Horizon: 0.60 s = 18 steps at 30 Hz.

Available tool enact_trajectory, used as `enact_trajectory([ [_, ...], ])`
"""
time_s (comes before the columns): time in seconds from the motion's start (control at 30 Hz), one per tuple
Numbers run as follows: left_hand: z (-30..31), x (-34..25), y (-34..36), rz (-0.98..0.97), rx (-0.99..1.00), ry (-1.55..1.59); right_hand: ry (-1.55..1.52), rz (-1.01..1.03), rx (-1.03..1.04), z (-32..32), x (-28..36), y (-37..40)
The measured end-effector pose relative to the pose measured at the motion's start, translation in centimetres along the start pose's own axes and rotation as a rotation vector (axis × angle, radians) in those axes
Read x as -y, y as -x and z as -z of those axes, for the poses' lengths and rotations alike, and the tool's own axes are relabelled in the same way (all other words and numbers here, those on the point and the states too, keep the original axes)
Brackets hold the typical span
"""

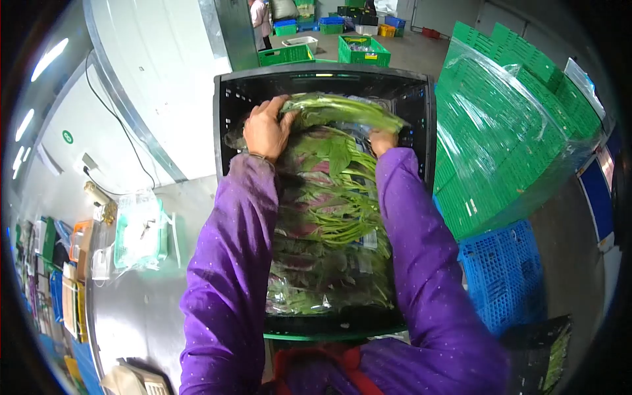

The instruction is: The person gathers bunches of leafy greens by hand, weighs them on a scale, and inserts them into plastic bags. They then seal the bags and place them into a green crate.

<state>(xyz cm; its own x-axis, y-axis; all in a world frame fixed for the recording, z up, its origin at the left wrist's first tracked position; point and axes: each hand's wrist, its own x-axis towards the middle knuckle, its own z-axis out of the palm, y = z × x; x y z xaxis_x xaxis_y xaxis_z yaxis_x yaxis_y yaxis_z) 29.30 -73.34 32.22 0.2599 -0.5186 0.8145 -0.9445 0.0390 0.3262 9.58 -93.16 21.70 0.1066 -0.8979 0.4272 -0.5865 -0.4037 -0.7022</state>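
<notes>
Looks like a produce packing or storage room. Holds bagged greens in a black crate between left hand and right hand. Has a tall green plastic stack in clear film right of the right hand, coloured crates on the floor beyond both, and plain white walls to the left.

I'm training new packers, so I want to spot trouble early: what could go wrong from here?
The left hand presses on the leafy end of the far bundle, so leaves might get bruised. The right hand is at the other end, close to the wall of the black crate, where stems could catch or bend. The greens already lie tightly in rows, so pushing down could crush some.
</notes>
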Motion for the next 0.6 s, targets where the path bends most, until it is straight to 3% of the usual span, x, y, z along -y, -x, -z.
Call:
enact_trajectory([
  [0.03,0.0,0.0,0.0,0.003,-0.005,-0.003,0.039,0.065,-0.085,0.4,0.0,0.7],
  [0.1,0.1,-0.4,0.1,0.016,0.021,-0.033,-0.382,0.03,0.048,3.0,0.1,4.0],
  [0.17,-0.1,-0.6,0.5,-0.027,0.013,-0.04,-0.583,0.12,0.11,10.3,3.9,11.5],
  [0.27,-0.7,-0.2,1.6,-0.156,0.026,-0.114,-0.665,0.033,0.536,23.0,2.8,19.0],
  [0.3,-0.2,-0.7,2.2,-0.186,0.077,-0.147,-0.596,-0.064,0.645,27.3,-0.5,20.4],
  [0.33,0.3,-1.4,2.8,-0.21,0.131,-0.188,-0.831,-0.128,0.647,30.5,-4.9,21.9],
  [0.4,-0.2,-1.0,3.7,-0.24,0.193,-0.066,-0.464,-0.386,0.501,35.4,-13.6,23.1],
  [0.43,0.1,-1.6,4.2,-0.202,0.17,-0.085,0.457,-0.41,0.666,37.2,-14.2,25.0],
  [0.5,-0.1,-1.8,5.1,-0.311,0.118,-0.207,0.573,-0.074,0.495,44.4,-33.5,23.5],
  [0.53,3.0,-3.3,5.2,-0.254,0.144,-0.138,0.226,-0.099,0.336,45.1,-36.3,18.5],
  [0.6,3.7,-3.9,7.6,-0.298,-0.199,-0.027,0.295,0.213,0.09,38.3,-16.5,15.5],
])
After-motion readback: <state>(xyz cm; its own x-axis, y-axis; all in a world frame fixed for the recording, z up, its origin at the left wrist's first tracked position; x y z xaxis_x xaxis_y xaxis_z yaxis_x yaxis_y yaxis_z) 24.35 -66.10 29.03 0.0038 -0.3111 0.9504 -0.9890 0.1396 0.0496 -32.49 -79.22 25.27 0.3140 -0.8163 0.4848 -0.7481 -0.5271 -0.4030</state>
